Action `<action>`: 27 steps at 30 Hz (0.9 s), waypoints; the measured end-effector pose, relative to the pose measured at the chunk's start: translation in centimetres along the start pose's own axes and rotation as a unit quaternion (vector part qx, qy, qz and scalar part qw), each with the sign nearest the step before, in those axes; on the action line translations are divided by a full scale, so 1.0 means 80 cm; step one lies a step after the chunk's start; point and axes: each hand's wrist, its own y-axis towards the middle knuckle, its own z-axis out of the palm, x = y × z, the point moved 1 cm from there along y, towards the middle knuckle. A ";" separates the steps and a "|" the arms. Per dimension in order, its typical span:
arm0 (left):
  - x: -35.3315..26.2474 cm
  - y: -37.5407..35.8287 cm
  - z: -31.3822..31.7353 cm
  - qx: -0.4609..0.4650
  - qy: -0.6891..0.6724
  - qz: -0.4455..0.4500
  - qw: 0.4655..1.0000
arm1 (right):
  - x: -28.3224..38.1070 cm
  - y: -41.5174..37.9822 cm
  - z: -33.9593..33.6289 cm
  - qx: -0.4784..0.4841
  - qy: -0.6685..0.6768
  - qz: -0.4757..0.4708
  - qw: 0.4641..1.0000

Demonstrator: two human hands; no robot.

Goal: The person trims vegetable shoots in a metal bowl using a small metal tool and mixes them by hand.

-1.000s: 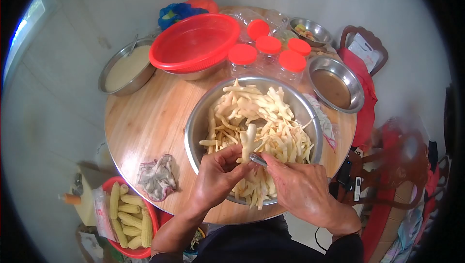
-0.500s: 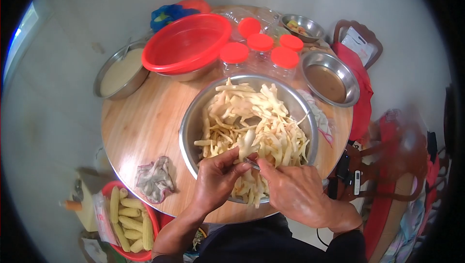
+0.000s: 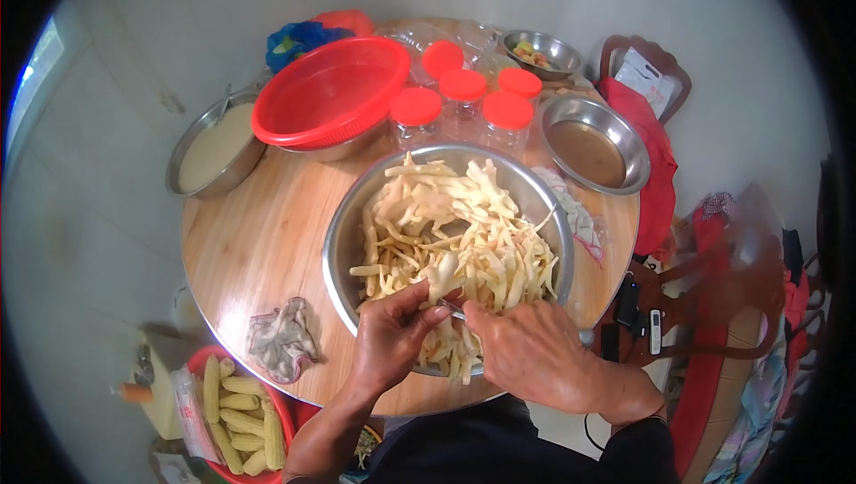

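A pale chicken foot (image 3: pixel 442 274) stands up from the fingers of my left hand (image 3: pixel 385 337), which pinch its lower end. My right hand (image 3: pixel 535 350) is closed around a small metal blade (image 3: pixel 454 309), most of it hidden by the fingers. The blade's tip meets the foot close to my left thumb. Both hands are over the near edge of a large steel basin (image 3: pixel 335 257). Heaped inside it are many chicken feet (image 3: pixel 446 185), whole ones at the back left and stringier pieces at the right and front.
Behind the basin stand clear jars with red lids (image 3: pixel 462 86) and a red plastic basin (image 3: pixel 334 92). Steel bowls hold pale liquid (image 3: pixel 214 150) and brownish liquid (image 3: pixel 588 152). A crumpled cloth (image 3: pixel 283 340) lies left. Below the table, a red tub (image 3: pixel 283 404) contains corn cobs.
The camera view has shifted slightly, moving the table contents a little left and down. My hands keep the same grip on the chicken foot and blade, with the foot tilted slightly differently.
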 end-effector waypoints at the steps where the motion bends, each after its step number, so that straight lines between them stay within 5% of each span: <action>1: -0.001 0.000 0.000 0.000 -0.001 -0.001 1.000 | 0.000 0.001 0.000 0.003 0.007 0.002 1.000; 17: 0.006 0.005 -0.001 -0.027 0.027 0.045 0.998 | 0.002 0.013 0.008 -0.049 0.016 0.016 0.999; 20: 0.013 0.006 0.001 -0.026 0.004 0.045 0.999 | 0.002 0.014 0.001 0.028 0.026 0.032 0.999; 27: 0.013 0.006 0.002 -0.045 -0.011 0.053 0.998 | 0.011 0.021 0.014 -0.063 0.024 0.037 0.997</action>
